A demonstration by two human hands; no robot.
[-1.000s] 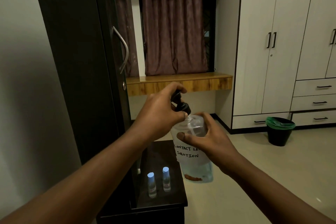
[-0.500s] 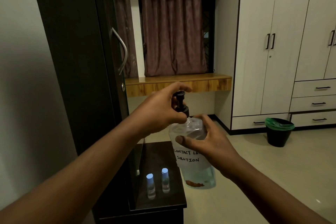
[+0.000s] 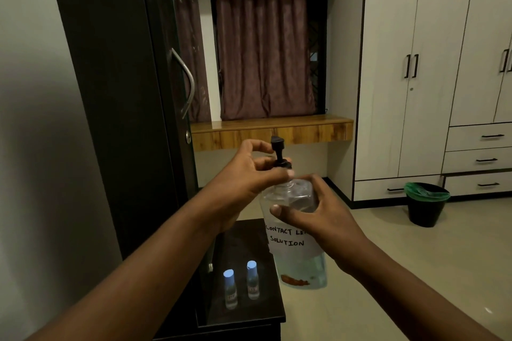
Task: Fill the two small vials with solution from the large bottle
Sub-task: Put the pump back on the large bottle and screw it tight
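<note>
A large clear bottle (image 3: 297, 255) with a white label reading "contact lens solution" hangs in the air above the right edge of a small dark table (image 3: 243, 238). My right hand (image 3: 318, 216) grips its shoulder from the right. My left hand (image 3: 249, 174) pinches the collar of the black pump top (image 3: 278, 151), which stands raised above the neck. Two small vials stand upright with pale blue caps on the table below: the left vial (image 3: 230, 288) and the right vial (image 3: 253, 279), close together.
A tall dark cabinet door (image 3: 119, 86) with a curved metal handle rises just left of the table. Behind are a maroon curtain (image 3: 263, 47), a wooden ledge (image 3: 271, 130), white wardrobes (image 3: 432, 63) and a black bin (image 3: 425, 203) on the tiled floor.
The pump top has risen out of the bottle neck as my left hand turned it; its stem now shows. The bottle stays held in my right hand above the table edge.
</note>
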